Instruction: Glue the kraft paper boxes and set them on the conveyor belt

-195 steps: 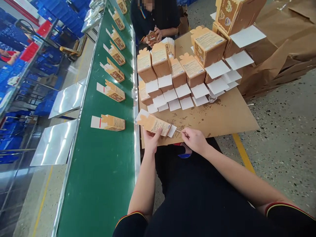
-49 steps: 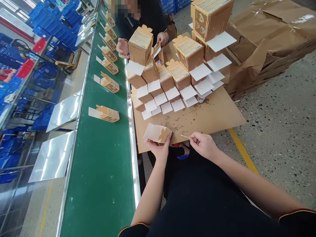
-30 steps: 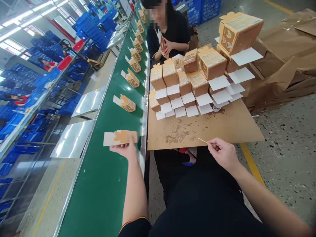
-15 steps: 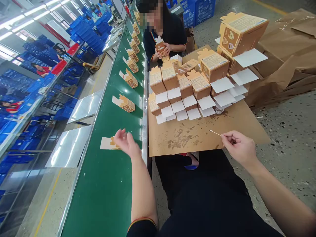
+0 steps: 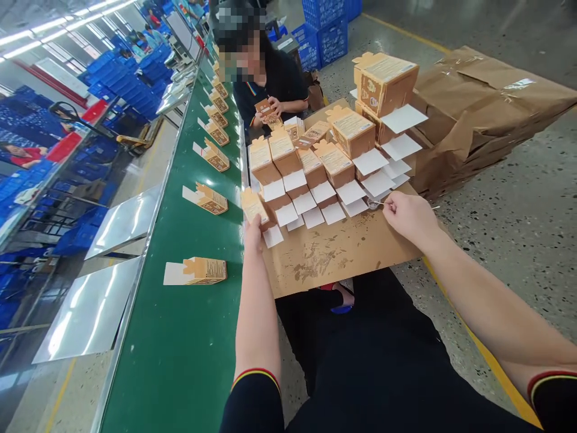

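My left hand (image 5: 253, 236) is closed on a small brown carton (image 5: 255, 208) at the near left corner of the stack, thumb on its printed side. Between the fingertips of my right hand (image 5: 411, 219) is a cotton swab (image 5: 381, 203). Its tip reaches a small clear dish (image 5: 373, 205) tucked beside the stack's white flaps. Stacked cartons (image 5: 334, 161) fill the far part of the cardboard-covered table (image 5: 342, 252), their white flaps pointing toward me. On the green conveyor belt (image 5: 180, 355) to my left lies another carton (image 5: 205, 270) with its white flap out.
More cartons (image 5: 211, 198) stand in a line along the belt. A co-worker (image 5: 270, 78) across the table handles a carton (image 5: 265, 109). Brown paper-wrapped goods (image 5: 478, 114) lie at the right. Blue crates (image 5: 331, 39) stand behind. Dark wet marks spot the cardboard near me.
My left hand set a carton on the belt, let go, and moved right to grip one at the stack. My right hand brought the swab from the table's near edge to the dish.
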Motion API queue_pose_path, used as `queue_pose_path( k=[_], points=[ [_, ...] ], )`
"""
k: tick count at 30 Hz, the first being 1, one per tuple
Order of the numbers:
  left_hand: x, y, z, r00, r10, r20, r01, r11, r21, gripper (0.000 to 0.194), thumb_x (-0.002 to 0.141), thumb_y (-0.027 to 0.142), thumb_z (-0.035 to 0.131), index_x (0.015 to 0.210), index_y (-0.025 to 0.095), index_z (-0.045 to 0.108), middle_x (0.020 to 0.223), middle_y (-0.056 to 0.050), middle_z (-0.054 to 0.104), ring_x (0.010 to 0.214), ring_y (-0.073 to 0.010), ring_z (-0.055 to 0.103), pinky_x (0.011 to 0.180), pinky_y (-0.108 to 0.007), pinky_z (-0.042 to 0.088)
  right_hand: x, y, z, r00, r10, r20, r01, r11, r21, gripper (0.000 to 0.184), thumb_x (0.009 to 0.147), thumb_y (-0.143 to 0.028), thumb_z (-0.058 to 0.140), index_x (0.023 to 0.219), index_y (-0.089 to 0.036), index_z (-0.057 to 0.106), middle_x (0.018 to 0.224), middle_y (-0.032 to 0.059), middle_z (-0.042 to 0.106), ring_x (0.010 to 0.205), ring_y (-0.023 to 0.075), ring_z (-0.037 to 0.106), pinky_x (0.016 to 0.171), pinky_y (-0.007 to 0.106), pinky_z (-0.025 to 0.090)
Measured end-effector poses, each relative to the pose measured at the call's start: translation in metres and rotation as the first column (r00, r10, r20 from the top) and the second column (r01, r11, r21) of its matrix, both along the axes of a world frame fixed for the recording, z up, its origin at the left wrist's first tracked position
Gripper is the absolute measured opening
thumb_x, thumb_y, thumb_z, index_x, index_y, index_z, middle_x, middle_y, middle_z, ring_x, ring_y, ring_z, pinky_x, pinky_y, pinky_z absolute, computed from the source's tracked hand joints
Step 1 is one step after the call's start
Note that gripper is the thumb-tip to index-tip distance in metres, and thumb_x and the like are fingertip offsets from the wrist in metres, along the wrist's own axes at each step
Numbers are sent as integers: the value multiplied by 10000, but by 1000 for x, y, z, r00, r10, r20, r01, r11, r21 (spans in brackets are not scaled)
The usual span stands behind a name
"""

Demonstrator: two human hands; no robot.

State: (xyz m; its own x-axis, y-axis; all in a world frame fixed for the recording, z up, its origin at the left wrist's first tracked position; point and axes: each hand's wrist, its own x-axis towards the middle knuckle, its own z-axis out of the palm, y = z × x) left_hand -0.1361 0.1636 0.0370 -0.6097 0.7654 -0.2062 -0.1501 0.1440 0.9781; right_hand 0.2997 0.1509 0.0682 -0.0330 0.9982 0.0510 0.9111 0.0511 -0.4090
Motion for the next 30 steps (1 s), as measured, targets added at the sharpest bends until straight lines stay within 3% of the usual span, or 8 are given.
queue_pose_path(
  k=[3,9,12,16,20,22,25,30],
  points=[
    [-11,-51,2,996,66,62,-68,997,37,473,785,317,937,1222,215,787,1266,-119,836,1161,-301,813,997,-436,687,-8,11,5,996,44,73,-39,997,-72,121,1021,-125,616,932,-180,676,811,110,714,732,219,594,674,337,298],
    [12,-127,4,987,-80,141,57,986,155,732,636,323,1086,1298,253,782,1446,-130,800,1377,-373,757,1159,-513,648,-8,23,3,996,65,68,-59,995,-84,176,987,-100,655,853,-208,619,759,91,669,706,198,528,685,353,268],
    [36,-132,-2,992,-109,68,97,982,165,853,568,358,1146,1315,242,750,1428,-152,797,1387,-376,755,1218,-534,604,1,15,3,999,29,-13,-30,999,-23,202,947,-122,678,811,-238,585,695,58,636,661,189,486,681,359,295],
    [48,-129,-17,990,-138,23,134,982,135,903,571,417,1159,1324,240,693,1370,-158,803,1314,-368,792,1214,-568,596,-10,-26,-6,963,42,-267,-21,996,81,85,971,-246,661,889,-232,680,738,61,706,683,209,607,680,340,429],
    [48,-133,-28,990,-139,8,137,985,104,931,568,442,1166,1324,245,661,1363,-164,803,1321,-368,792,1210,-564,596,-71,-81,-29,835,272,-479,-284,958,48,159,1028,-302,624,913,-235,712,713,19,717,610,173,618,629,293,461],
    [49,-135,-29,991,-137,-11,137,986,98,922,576,470,1162,1317,245,662,1367,-167,806,1319,-364,795,1206,-554,600,-109,-96,-41,790,395,-469,-434,901,28,190,1053,-233,595,881,-236,676,696,-2,695,601,159,604,637,276,429],
    [53,-137,-30,988,-151,-40,155,983,100,912,591,495,1156,1317,238,668,1371,-173,806,1297,-362,803,1191,-554,611,-149,-101,-52,824,453,-340,-489,872,-22,191,1071,-175,587,903,-228,660,735,7,706,663,168,635,667,272,380],
    [57,-137,-34,989,-139,-42,143,982,120,932,584,504,1157,1326,246,655,1352,-163,803,1318,-368,793,1200,-560,601,-167,-91,-59,851,463,-247,-491,869,-60,221,1118,-189,516,988,-201,694,817,72,754,707,207,654,670,304,336]
  ],
)
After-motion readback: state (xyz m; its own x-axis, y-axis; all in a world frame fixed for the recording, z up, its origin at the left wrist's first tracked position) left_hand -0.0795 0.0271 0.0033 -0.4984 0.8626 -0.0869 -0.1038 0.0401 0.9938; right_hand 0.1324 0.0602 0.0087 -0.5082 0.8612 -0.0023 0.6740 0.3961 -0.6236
